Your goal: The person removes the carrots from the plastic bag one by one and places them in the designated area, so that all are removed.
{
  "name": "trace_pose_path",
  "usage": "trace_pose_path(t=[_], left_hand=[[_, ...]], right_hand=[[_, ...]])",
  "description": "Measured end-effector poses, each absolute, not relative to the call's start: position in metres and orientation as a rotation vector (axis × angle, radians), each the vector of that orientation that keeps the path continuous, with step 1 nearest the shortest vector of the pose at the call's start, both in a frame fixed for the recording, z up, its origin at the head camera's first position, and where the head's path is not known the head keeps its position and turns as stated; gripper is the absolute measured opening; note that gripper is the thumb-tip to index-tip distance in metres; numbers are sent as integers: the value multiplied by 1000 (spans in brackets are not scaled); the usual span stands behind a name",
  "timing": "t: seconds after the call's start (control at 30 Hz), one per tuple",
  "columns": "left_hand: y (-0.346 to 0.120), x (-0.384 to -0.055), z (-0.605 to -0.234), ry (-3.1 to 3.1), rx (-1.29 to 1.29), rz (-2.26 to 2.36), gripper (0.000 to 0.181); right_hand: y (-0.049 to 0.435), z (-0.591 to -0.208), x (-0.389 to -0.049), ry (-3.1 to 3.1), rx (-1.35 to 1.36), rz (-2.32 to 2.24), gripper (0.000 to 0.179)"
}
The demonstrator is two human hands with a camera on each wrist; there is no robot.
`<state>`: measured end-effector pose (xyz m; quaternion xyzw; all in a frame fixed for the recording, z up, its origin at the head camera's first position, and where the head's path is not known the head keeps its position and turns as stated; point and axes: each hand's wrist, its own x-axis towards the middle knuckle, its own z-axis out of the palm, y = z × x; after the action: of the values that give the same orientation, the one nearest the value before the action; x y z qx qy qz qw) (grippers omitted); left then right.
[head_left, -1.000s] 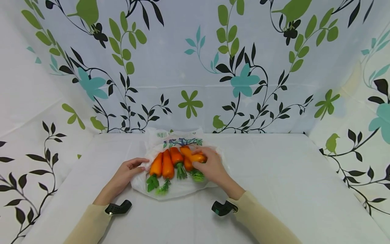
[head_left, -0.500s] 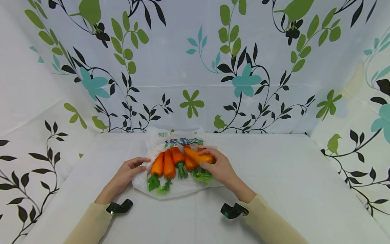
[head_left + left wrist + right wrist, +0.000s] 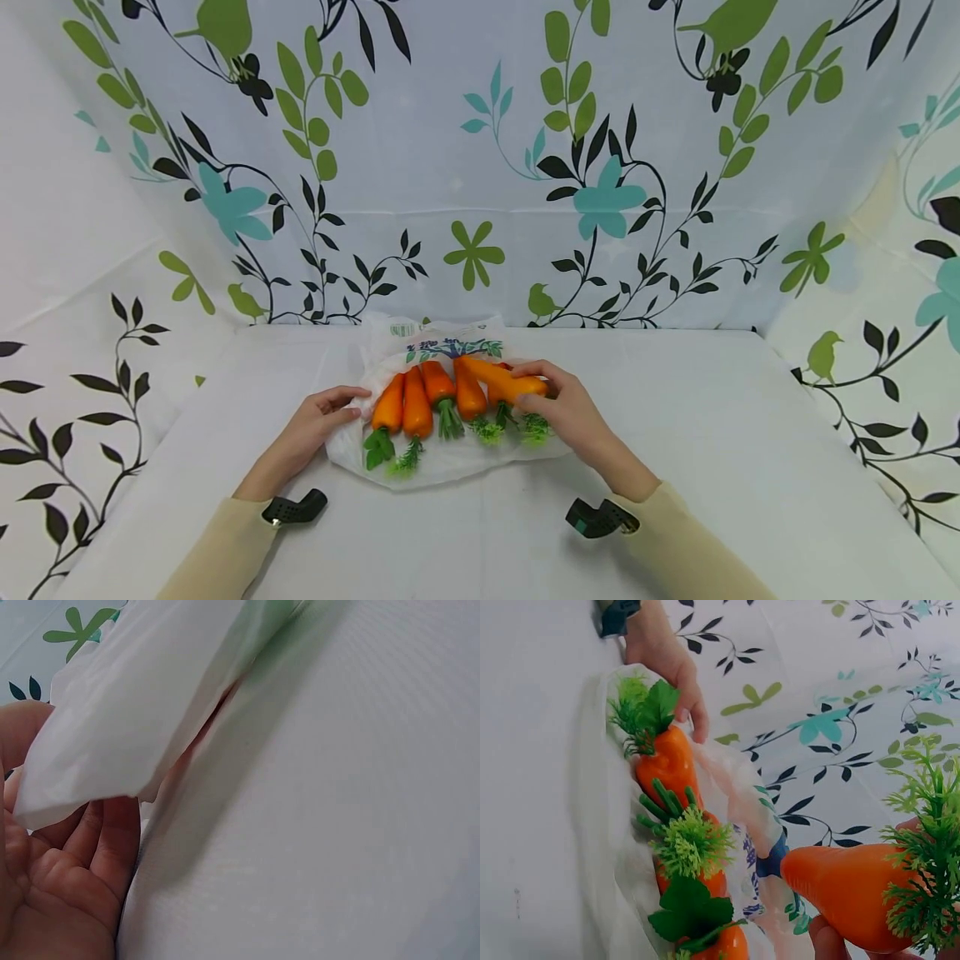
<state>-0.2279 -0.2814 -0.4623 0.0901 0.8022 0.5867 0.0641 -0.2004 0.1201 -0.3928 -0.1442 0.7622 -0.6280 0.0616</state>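
A white plastic bag (image 3: 450, 471) lies flat with several orange toy carrots (image 3: 416, 404) in a row on it, leafy green tops toward the person. At its left edge, my left hand (image 3: 318, 425) holds the plastic between thumb and fingers; the left wrist view shows the bag (image 3: 127, 712) over those fingers. Above the row's right end, my right hand (image 3: 573, 417) grips another carrot (image 3: 513, 385), its narrow tip pointing left. In the right wrist view this carrot (image 3: 847, 892) has feathery green leaves, and fingers show below it. It partly covers the carrots beneath.
A white table (image 3: 675, 417) carries the bag. Behind it hangs a patterned cloth (image 3: 420, 167) with leaves, flowers and birds. Black wrist devices sit on both forearms. The bag's printed end, with a blue and green tree, lies toward the cloth.
My right hand has moved to the right with its carrot, over the row. More of the carrots and green tops on the right now show. My left hand has stayed at the bag's edge.
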Motion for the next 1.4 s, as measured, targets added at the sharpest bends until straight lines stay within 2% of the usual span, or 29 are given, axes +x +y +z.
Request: trace_pose_path(t=[0.43, 0.93, 1.17, 1.4], left_hand=[[-281, -226, -461, 2441, 263, 1748, 36], [-284, -230, -467, 2464, 272, 1719, 35], [-284, -230, -466, 2467, 274, 1710, 34], [-281, -227, -462, 2448, 287, 1730, 35]], right_hand=[[150, -393, -192, 2490, -456, -1779, 31], [207, -400, -174, 2529, -517, -1838, 29], [231, -399, -176, 2600, -434, -1836, 31], [248, -412, -188, 2664, -193, -1763, 33]])
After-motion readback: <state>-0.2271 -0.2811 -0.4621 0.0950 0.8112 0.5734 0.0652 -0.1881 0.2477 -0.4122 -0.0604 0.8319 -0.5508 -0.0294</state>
